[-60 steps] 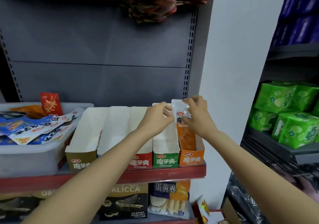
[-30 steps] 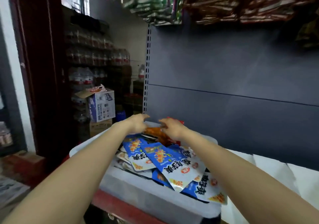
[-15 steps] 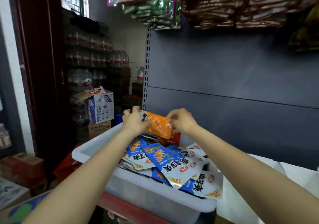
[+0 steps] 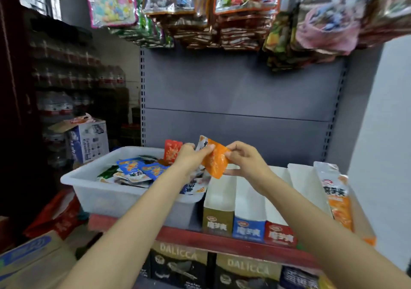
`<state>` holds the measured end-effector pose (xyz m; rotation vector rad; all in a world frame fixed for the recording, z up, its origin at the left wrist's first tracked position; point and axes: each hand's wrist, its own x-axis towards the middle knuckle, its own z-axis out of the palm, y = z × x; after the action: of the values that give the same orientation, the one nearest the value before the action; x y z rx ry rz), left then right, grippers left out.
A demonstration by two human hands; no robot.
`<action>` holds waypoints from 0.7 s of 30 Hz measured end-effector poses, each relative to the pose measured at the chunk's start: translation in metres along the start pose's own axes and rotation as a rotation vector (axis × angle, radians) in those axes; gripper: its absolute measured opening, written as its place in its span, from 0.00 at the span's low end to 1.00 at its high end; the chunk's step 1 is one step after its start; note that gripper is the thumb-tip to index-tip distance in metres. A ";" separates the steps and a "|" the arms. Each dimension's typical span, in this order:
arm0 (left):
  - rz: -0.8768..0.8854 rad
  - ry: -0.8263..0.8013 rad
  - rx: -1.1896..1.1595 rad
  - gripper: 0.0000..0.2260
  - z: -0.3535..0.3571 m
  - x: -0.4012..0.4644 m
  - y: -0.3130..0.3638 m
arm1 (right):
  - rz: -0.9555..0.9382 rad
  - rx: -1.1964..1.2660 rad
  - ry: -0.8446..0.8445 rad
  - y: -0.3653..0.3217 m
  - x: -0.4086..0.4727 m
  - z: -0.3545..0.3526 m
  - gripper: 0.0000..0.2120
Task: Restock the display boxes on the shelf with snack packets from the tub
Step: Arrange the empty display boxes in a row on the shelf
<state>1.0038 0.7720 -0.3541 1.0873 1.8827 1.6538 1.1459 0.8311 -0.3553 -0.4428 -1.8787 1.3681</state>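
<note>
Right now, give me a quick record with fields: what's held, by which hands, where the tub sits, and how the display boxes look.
held: orange packet
hands: left hand and right hand each pinch a side of it
tub: on the red shelf, left of the boxes, holding mixed packets
display boxes: mostly show bare white insides
far-right box: holds one orange-and-white packet

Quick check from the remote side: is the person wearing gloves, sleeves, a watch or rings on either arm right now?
Nothing worn shows. The left hand and right hand are bare, without gloves, and both forearms are uncovered down to the frame edge, with no sleeve cuff in view. No watch, bracelet or ring shows on the visible sides.
</note>
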 end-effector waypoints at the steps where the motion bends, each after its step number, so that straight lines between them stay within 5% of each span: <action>1: -0.023 -0.030 -0.011 0.17 0.010 -0.006 0.005 | -0.007 0.011 0.018 0.002 -0.009 -0.009 0.08; 5: -0.084 -0.191 -0.121 0.17 0.052 -0.028 0.018 | -0.017 0.028 0.123 0.008 -0.043 -0.048 0.09; 8: 0.099 -0.183 -0.160 0.17 0.087 -0.037 0.022 | 0.003 0.067 0.204 0.009 -0.062 -0.082 0.06; 12: 0.313 -0.240 0.037 0.30 0.137 -0.053 0.033 | 0.041 -0.074 0.243 0.007 -0.081 -0.131 0.24; 21: 0.405 -0.370 0.057 0.34 0.229 -0.053 0.043 | 0.045 -0.421 0.403 0.023 -0.101 -0.212 0.34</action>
<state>1.2173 0.8777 -0.3720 1.7538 1.5477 1.4642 1.3651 0.9120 -0.3843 -0.9036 -1.8117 0.8219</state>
